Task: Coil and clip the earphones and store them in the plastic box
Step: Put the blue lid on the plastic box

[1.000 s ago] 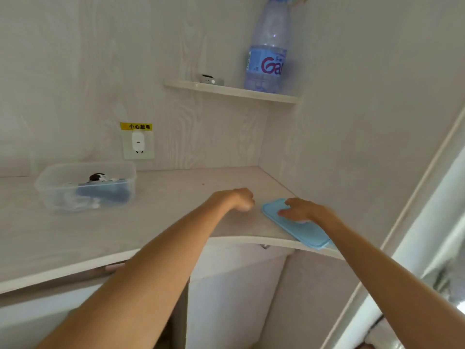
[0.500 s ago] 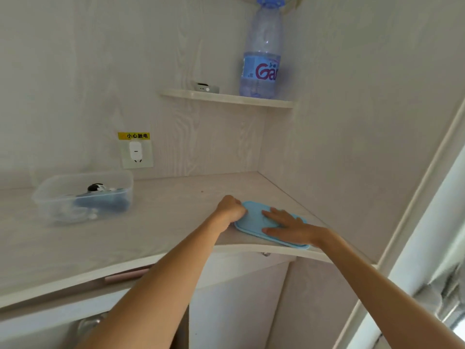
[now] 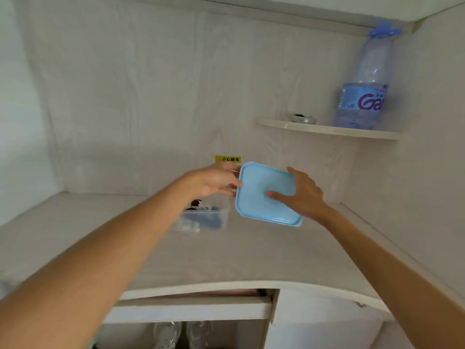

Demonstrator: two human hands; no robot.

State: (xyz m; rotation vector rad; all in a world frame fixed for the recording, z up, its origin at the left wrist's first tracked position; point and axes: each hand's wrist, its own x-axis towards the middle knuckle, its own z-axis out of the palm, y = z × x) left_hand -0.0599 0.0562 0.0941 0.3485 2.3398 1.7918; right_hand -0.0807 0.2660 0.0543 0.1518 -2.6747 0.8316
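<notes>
— Hands first: what are they doing?
— Both hold the flat light-blue plastic lid (image 3: pixel 266 195) up in the air, tilted. The right hand (image 3: pixel 302 195) grips its right side, thumb on top. The left hand (image 3: pixel 216 182) pinches its left edge.
— Where is the box?
— The clear plastic box (image 3: pixel 203 217) sits open on the pale wooden worktop (image 3: pixel 251 255), just below and left of the lid, partly behind the left arm. It looks blurry.
— Are the earphones inside?
— Something dark blue and some black and white bits lie in it. I cannot tell which are the earphones.
— What else is around?
— A big clear water bottle with a blue label (image 3: pixel 364 84) stands on the small corner shelf (image 3: pixel 327 128). A yellow warning sticker (image 3: pixel 227 159) is on the wall just above the lid.
</notes>
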